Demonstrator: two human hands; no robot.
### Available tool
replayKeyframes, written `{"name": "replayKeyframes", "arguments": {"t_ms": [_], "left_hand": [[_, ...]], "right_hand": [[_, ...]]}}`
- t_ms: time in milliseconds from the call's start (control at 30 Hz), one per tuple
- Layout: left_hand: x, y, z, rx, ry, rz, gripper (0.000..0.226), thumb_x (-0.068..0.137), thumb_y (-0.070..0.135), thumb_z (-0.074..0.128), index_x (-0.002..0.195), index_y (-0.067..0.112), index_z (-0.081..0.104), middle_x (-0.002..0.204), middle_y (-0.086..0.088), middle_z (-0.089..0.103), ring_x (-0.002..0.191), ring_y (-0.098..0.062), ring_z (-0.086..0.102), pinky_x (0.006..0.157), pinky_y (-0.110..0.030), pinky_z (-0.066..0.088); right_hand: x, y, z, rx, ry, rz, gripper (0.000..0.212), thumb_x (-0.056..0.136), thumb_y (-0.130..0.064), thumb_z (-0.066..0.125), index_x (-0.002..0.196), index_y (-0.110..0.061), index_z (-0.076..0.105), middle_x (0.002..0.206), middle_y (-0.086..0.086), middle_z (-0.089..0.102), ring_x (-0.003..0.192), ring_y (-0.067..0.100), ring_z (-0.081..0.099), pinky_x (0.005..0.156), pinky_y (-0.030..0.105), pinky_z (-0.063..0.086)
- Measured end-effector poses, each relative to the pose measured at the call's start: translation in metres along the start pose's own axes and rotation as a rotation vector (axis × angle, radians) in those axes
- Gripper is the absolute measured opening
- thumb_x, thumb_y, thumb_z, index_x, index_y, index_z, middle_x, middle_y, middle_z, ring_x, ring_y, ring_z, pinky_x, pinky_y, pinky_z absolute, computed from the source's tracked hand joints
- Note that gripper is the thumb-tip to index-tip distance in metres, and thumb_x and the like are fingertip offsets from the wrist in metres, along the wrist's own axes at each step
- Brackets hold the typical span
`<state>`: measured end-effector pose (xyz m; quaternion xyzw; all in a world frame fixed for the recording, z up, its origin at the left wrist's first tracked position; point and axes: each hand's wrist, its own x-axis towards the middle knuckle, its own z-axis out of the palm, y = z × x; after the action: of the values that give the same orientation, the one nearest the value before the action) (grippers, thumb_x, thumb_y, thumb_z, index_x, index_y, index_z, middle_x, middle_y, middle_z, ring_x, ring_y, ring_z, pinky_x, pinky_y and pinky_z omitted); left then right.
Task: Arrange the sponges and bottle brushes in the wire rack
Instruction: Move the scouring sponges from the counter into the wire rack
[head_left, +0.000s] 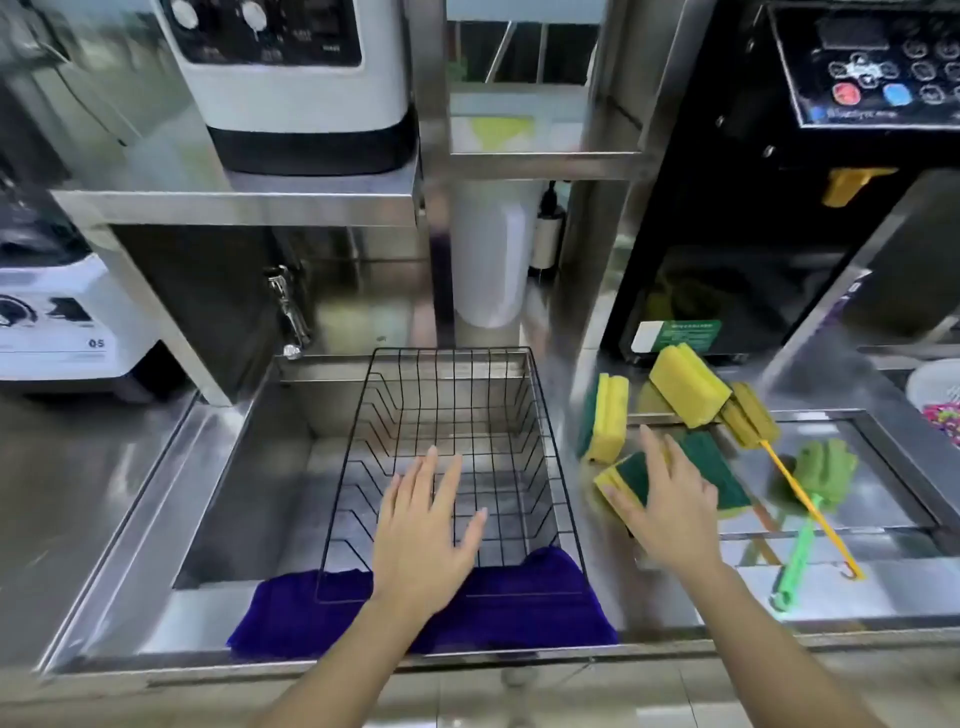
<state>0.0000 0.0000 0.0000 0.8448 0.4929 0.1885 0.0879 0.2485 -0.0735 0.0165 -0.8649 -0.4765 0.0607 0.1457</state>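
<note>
Yellow foam backed with green scouring pad: the sponge (670, 475) under the right hand (670, 512) lies on the tabletop (810, 592) just right of the empty wire rack (550, 467). It should be light and squashy, best pinched by its long edges. That hand's fingers spread open over it (no grip yet); the left hand (423, 535) hovers open over the rack. Legible writing: none, bar "05" on a white appliance (67, 317).

My rack, sponges and brushes
Black wire rack (452, 415) sits empty; yellow-green sponges (605, 418) and two brushes (810, 499) lie scattered right.
</note>
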Motion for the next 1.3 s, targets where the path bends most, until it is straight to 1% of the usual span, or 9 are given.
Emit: {"name": "replayKeyframes", "arguments": {"t_ms": [133,267,333,500,667,767,900,1100,1300], "left_hand": [[-0.015,0.002,0.008,0.055,-0.064,0.024,0.06,0.089,0.054,0.034,0.132,0.015,0.051,0.128,-0.008,0.059,0.108,-0.026,0.059,0.089,-0.041,0.047],[-0.026,0.009,-0.003,0.23,-0.168,0.062,0.053,0.092,0.056,0.029,0.092,0.018,0.067,0.077,0.003,0.068,0.068,-0.017,0.062,0.061,-0.028,0.041],[-0.028,0.011,-0.006,0.272,-0.258,0.059,0.054,0.095,0.057,0.024,0.083,0.02,0.061,0.077,0.003,0.066,0.072,-0.017,0.059,0.061,-0.029,0.033],[-0.028,0.011,-0.003,0.308,-0.283,0.083,0.053,0.097,0.055,0.02,0.087,0.019,0.058,0.087,0.003,0.065,0.079,-0.016,0.057,0.061,-0.029,0.03],[-0.029,0.011,-0.006,0.298,-0.249,0.086,0.054,0.096,0.056,0.02,0.093,0.019,0.059,0.093,0.002,0.064,0.085,-0.017,0.057,0.068,-0.029,0.035],[-0.029,0.009,-0.006,0.227,-0.203,0.107,0.058,0.094,0.059,0.02,0.084,0.018,0.059,0.082,0.001,0.064,0.077,-0.019,0.058,0.065,-0.03,0.036],[-0.034,-0.001,-0.001,0.194,-0.099,0.13,0.056,0.087,0.058,0.033,0.058,0.015,0.054,0.051,0.0,0.056,0.049,-0.021,0.054,0.048,-0.027,0.039],[-0.054,-0.028,0.009,0.189,0.143,0.244,0.055,0.093,0.055,0.035,0.075,0.011,0.064,0.063,-0.002,0.06,0.06,-0.023,0.055,0.057,-0.032,0.04],[-0.071,-0.044,0.007,0.238,0.134,0.336,0.048,0.09,0.05,0.047,0.11,0.009,0.061,0.085,-0.003,0.064,0.073,-0.022,0.054,0.076,-0.037,0.04]], "right_hand": [[-0.003,0.011,0.009,-0.023,-0.087,0.078,0.079,0.086,-0.054,0.051,0.149,-0.024,0.014,0.153,0.012,0.031,0.138,0.031,0.032,0.106,0.048,0.029],[-0.007,0.017,0.017,-0.039,-0.207,0.161,0.079,0.086,-0.055,0.049,0.149,-0.021,0.014,0.149,0.012,0.035,0.136,0.031,0.033,0.107,0.051,0.028],[-0.006,0.017,0.015,-0.024,-0.233,0.186,0.079,0.086,-0.053,0.052,0.149,-0.021,0.015,0.148,0.012,0.035,0.135,0.032,0.034,0.105,0.052,0.031],[0.002,0.011,0.004,0.088,-0.279,0.225,0.082,0.081,-0.048,0.063,0.144,-0.011,0.027,0.137,0.023,0.045,0.126,0.039,0.044,0.1,0.048,0.041],[0.017,-0.006,-0.034,0.155,-0.456,0.234,0.081,0.079,-0.05,0.064,0.143,-0.014,0.032,0.132,0.014,0.053,0.117,0.032,0.051,0.088,0.037,0.045],[0.022,-0.037,-0.066,0.242,-0.454,0.11,0.071,0.079,-0.047,0.066,0.138,-0.019,0.038,0.117,0.007,0.056,0.102,0.026,0.054,0.079,0.034,0.047],[0.024,-0.08,-0.073,0.277,-0.321,-0.118,0.083,0.077,-0.049,0.068,0.144,-0.018,0.03,0.137,0.012,0.047,0.122,0.028,0.046,0.094,0.036,0.04],[0.014,-0.12,-0.006,0.142,-0.43,-0.305,0.086,0.075,-0.062,0.06,0.146,-0.028,0.024,0.136,0.01,0.045,0.125,0.029,0.043,0.102,0.041,0.038],[-0.005,-0.141,0.05,-0.017,-0.525,-0.469,0.083,0.08,-0.059,0.056,0.148,-0.031,0.017,0.143,0.008,0.037,0.131,0.026,0.032,0.107,0.043,0.025]]}}
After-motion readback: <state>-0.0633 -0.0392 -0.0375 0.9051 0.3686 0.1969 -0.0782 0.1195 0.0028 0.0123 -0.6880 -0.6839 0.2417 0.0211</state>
